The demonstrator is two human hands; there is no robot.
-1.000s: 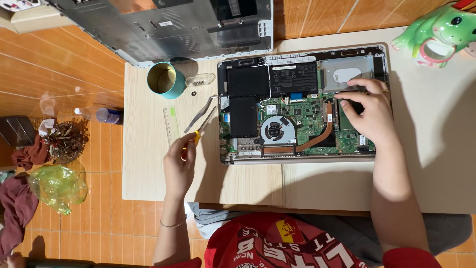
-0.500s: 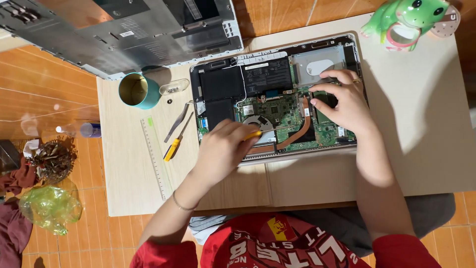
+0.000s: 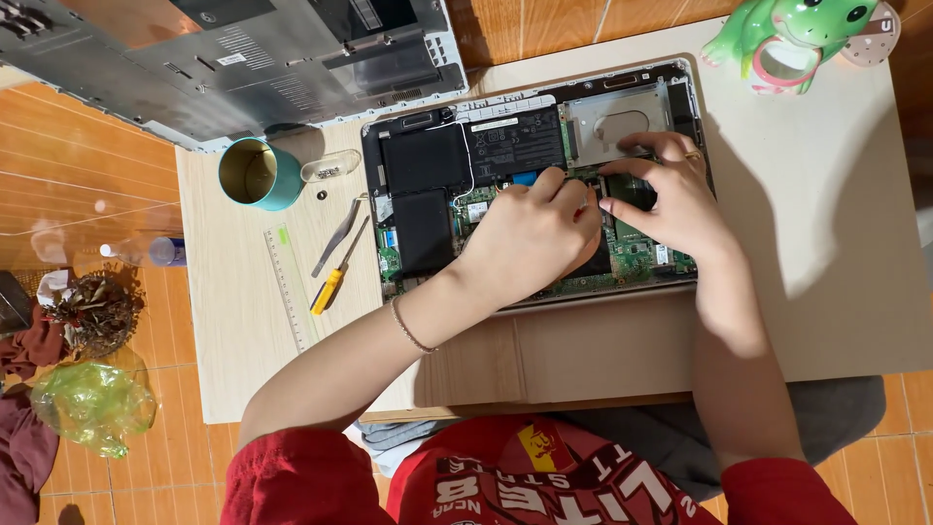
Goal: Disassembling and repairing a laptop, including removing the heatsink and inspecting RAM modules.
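Two hands are both down inside the opened laptop (image 3: pixel 428 185), which sits bottom-up on the far middle of the pale bench (image 3: pixel 836 292). The left hand (image 3: pixel 530 238) lies over the green circuit board, fingers curled together, and I can't tell if its grip is pinching anything (whatever is under the fingertips is hidden). The right hand (image 3: pixel 675 199) is just beside it, fingertips pressed down near the silver drive (image 3: pixel 607 117); can't tell whether that grip holds something either. The two hands nearly touch at the middle of the board.

Left of the laptop, on open bench, lie a yellow-handled screwdriver (image 3: pixel 335 277) and tweezers (image 3: pixel 335 238) side by side, with a clear ruler (image 3: pixel 290 287) further left, close to the bench's left edge. A teal cup (image 3: pixel 258 175) stands at the far left corner, next to the grey removed cover (image 3: pixel 243 58) that overhangs the edge. A green frog figure (image 3: pixel 792 34) sits at the far right. Plenty of bare bench right of the laptop and along the near edge.
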